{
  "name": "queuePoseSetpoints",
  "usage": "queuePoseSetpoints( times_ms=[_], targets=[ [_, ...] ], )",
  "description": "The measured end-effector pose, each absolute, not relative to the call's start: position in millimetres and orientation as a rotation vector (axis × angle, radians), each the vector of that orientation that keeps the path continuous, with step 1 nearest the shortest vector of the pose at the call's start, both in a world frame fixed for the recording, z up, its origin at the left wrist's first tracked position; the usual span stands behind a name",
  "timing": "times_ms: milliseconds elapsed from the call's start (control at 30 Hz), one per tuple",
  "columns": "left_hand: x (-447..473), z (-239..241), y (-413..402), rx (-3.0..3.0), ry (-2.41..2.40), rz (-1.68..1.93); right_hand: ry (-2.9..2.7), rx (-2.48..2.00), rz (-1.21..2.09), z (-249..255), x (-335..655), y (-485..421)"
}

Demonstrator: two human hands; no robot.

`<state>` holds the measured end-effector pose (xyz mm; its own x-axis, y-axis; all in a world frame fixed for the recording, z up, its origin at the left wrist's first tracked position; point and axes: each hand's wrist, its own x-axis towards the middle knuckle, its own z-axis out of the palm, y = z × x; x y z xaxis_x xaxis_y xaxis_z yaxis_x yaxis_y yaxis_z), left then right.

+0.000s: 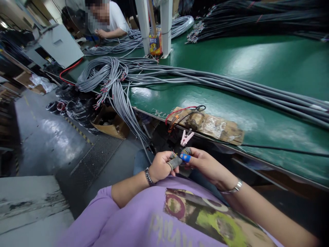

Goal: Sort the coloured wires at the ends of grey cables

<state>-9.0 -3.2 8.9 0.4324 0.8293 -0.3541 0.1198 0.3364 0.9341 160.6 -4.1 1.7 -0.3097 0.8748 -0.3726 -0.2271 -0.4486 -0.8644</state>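
My left hand (161,165) and my right hand (204,164) meet in front of my chest, just below the edge of the green table (257,61). Both are closed in a pinch around the end of a thin grey cable (144,137) that hangs down from the table. Grey finger cots cover my left fingertips, and a blue cot sits on a right finger. Tiny coloured wire ends show between the fingertips. A pink clip (186,137) hangs at the table edge just above my hands.
Long bundles of grey cable (205,80) run across the table and spill over its left end. A worn cardboard pad (218,127) carrying red and black wires lies on the edge. Another person (110,19) works at the far end. Boxes and black coils sit on the floor.
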Motion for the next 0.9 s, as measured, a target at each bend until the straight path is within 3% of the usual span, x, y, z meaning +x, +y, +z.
queuePoseSetpoints(
  times_ms=[267, 467, 700, 900],
  targets=[
    [-9, 5, -5, 1.184, 1.043, 0.606, -0.827, -1.203, 1.823, -1, 156, -6],
    [-11, 11, -12, 1.547, 0.965, 0.602, -0.766, -1.345, 1.68, -15, 153, -4],
    [-11, 11, -6, 1.223, 1.078, 0.708, -0.491, -1.069, 1.867, -12, 170, 1],
    [-9, 11, -6, 1.204, 1.056, 0.685, -0.685, -1.11, 1.827, -1, 161, -6]
  ],
)
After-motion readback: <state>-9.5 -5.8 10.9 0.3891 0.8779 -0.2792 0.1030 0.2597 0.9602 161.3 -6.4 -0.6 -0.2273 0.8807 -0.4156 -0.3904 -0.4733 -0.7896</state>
